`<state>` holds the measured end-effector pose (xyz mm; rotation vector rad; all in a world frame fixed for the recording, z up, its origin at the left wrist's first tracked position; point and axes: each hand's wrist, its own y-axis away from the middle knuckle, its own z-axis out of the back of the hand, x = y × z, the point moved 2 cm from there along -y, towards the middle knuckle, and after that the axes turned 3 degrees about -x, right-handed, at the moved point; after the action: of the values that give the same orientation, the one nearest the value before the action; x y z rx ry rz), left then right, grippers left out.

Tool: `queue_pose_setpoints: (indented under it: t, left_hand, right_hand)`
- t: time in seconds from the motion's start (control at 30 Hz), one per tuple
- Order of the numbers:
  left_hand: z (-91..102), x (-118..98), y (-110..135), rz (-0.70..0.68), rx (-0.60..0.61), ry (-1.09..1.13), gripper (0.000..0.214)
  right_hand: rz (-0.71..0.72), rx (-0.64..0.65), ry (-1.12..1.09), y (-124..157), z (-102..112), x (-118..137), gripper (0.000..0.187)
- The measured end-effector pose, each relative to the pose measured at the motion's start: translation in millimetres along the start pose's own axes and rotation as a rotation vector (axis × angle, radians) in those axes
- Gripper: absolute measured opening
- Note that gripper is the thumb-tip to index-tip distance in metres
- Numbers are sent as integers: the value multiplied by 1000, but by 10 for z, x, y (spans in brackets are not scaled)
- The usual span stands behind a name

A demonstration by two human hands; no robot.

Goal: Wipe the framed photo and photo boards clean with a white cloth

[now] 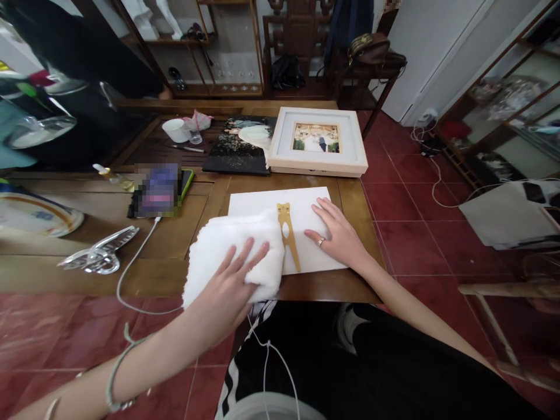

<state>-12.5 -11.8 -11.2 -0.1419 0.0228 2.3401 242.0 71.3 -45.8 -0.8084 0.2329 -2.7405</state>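
My left hand (234,277) lies flat with spread fingers on a fluffy white towel (205,251), which overhangs the table's front edge. The towel covers the left part of a white sheet or board (254,201). On that white piece lies a flat, gold-coloured, two-legged thing (286,233), with its legs toward me and its left side close to the towel. My right hand (339,233), with a ring on one finger, rests on the white piece to the right of the gold thing, fingers stretched out and not touching it.
Behind the white piece are a framed picture (357,137) and a dark photo panel (219,149). To the left lie a phone (157,192) with a white cable (135,259) and a clear hair claw (102,251). A white cup (176,130) stands farther back.
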Motion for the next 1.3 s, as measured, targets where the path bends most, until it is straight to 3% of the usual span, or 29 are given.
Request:
queue_pose_setpoints:
  t: [0.23, 0.43, 0.53, 0.77, 0.9, 1.03, 1.3]
  left_hand:
    - [134, 488, -589, 38, -15, -90, 21]
    - [93, 1001, -1003, 5, -51, -53, 26]
    - [73, 952, -916, 13, -12, -49, 27]
    - [151, 228, -162, -24, 100, 16, 20]
    - [213, 71, 53, -47, 127, 71, 22]
    - [222, 231, -119, -8, 111, 66, 22]
    - [34, 883, -863, -9, -59, 41, 23]
  right_hand:
    - [16, -40, 2, -6, -34, -29, 65]
    - [-17, -63, -7, 3, -35, -28, 63]
    - [-30, -57, -13, 2, -29, -18, 64]
    - [-28, -72, -11, 3, -33, -9, 63]
    - [-21, -77, -41, 3, -38, -36, 62]
    - [15, -55, -57, 11, -32, -83, 60]
    - [33, -43, -80, 21, -11, -129, 59]
